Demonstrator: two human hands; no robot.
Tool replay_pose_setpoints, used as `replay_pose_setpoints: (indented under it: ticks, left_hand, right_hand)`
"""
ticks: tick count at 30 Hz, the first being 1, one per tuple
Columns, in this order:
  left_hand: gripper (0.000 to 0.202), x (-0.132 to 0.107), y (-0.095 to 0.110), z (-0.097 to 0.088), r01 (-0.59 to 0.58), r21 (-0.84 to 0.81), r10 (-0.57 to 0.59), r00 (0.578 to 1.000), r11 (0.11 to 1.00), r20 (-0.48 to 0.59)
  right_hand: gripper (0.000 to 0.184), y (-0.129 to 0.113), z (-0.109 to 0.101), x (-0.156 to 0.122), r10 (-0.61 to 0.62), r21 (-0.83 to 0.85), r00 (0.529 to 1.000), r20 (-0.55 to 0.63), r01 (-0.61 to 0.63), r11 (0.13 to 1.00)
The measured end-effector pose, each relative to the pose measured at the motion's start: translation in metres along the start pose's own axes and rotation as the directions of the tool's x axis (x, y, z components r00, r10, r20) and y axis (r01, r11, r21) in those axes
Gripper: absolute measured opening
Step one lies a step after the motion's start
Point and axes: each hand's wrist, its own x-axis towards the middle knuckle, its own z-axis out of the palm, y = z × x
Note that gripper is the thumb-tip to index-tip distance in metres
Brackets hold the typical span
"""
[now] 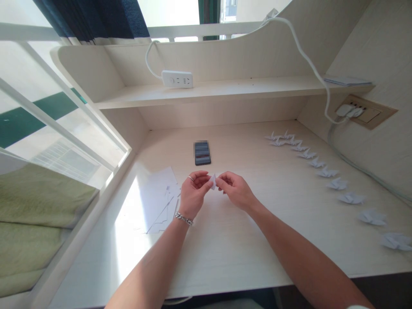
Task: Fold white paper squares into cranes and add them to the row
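A small folded piece of white paper (213,181) is held up over the middle of the desk, between my two hands. My left hand (194,193), with a ring and a chain bracelet, pinches its left side between thumb and fingers. On the other side, the fingertips of my right hand (236,189) are closed at the paper's right edge. Folded paper cranes (327,171) stand in a line along the desk's right side. White paper sheets (159,193) lie left of my left hand, partly in sunlight.
A phone (202,152) lies on the desk (244,253) beyond my hands. On the shelf (222,89) sits a white power strip (177,79). A white cable (304,53) hangs down to a wall socket (367,112) at right. White bars (69,101) border the left side.
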Motion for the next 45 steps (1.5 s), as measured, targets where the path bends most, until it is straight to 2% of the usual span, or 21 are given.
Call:
replay_pose_setpoints:
  ticks: [3,5,11,16,18,21,24,26,28,32,36,45]
  left_hand:
    - [0.040,0.000,0.000,0.000,0.002,0.003,-0.002,1.000,1.000,0.008]
    - [0.040,0.000,-0.001,0.000,0.002,-0.002,-0.002,1.000,1.000,0.012]
    - [0.038,0.001,-0.003,-0.004,0.023,-0.002,-0.022,0.997,1.000,0.076]
    - [0.031,0.001,-0.002,-0.007,0.048,0.042,-0.053,0.988,0.998,0.144]
    - [0.029,0.001,-0.002,-0.007,0.053,0.052,-0.060,0.988,0.997,0.145]
    - [0.028,0.002,-0.003,-0.009,0.045,0.075,-0.054,0.991,0.996,0.121]
    - [0.026,0.004,-0.005,-0.010,0.014,0.227,-0.030,0.997,0.974,0.070]
    - [0.025,0.004,-0.004,-0.012,-0.017,0.381,0.004,0.999,0.924,0.035]
    - [0.026,0.004,-0.003,-0.012,-0.034,0.461,0.019,0.999,0.887,0.038]
    - [0.028,0.002,-0.001,-0.010,-0.015,0.401,-0.032,0.993,0.916,0.110]
    - [0.031,0.001,-0.001,-0.008,-0.006,0.397,-0.055,0.988,0.918,0.142]
    - [0.035,0.002,0.001,-0.005,0.138,0.216,-0.179,0.967,0.967,0.181]
  right_hand:
    - [0.023,-0.002,0.000,-0.002,-0.074,-0.107,0.996,-0.043,0.069,0.992]
    - [0.024,-0.003,-0.001,-0.002,-0.076,-0.092,0.996,-0.042,0.072,0.993]
    - [0.029,-0.003,-0.005,0.004,0.054,0.201,0.998,0.023,-0.057,0.978]
    - [0.030,-0.005,-0.010,0.003,0.150,0.390,0.975,0.162,-0.203,0.898]
    - [0.031,-0.004,-0.010,0.003,0.163,0.440,0.966,0.199,-0.237,0.866]
    - [0.032,-0.003,-0.009,0.003,0.177,0.452,0.965,0.195,-0.249,0.857]
    - [0.032,-0.002,-0.005,0.004,0.193,0.419,0.971,0.142,-0.236,0.877]
    - [0.031,-0.002,-0.002,0.004,0.199,0.399,0.976,0.093,-0.220,0.890]
    - [0.030,-0.002,0.001,0.004,0.198,0.380,0.979,0.050,-0.202,0.903]
    - [0.030,0.001,0.006,0.004,0.178,0.319,0.984,-0.007,-0.166,0.933]
    - [0.030,0.005,0.008,0.004,0.155,0.278,0.988,-0.009,-0.147,0.949]
    - [0.028,0.000,0.006,0.003,0.182,0.345,0.983,0.030,-0.181,0.921]
